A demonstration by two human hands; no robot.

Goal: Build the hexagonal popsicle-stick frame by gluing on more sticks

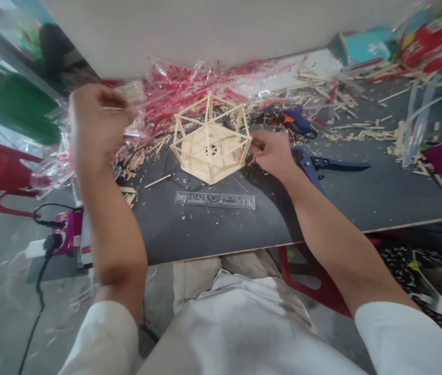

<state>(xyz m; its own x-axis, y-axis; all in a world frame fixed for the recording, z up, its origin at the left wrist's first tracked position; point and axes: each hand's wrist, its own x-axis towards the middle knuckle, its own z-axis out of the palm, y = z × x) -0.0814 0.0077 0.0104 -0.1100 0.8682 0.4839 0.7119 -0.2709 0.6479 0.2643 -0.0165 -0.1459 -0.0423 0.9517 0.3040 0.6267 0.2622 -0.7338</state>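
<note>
A wooden stick frame (211,169) stands on the dark tabletop, with a many-sided base of flat sticks, slanting struts and an open upper rim. My right hand (273,151) is closed, its fingertips pinched at the frame's right corner. Raised off to the left of the frame, my left hand (98,122) is closed with a thin wooden stick (113,108) between the fingers; the hand is slightly blurred. In front of the frame lies a clear ruler (216,200). One loose stick (157,181) rests left of it.
Blue-handled cutters (322,165) and a blue glue gun (299,120) lie to the right. Red and clear plastic wrappers (174,99) heap behind the frame. Wood scraps (333,99) are scattered at the back right. Purple power strips (72,232) sit at the left edge and far right.
</note>
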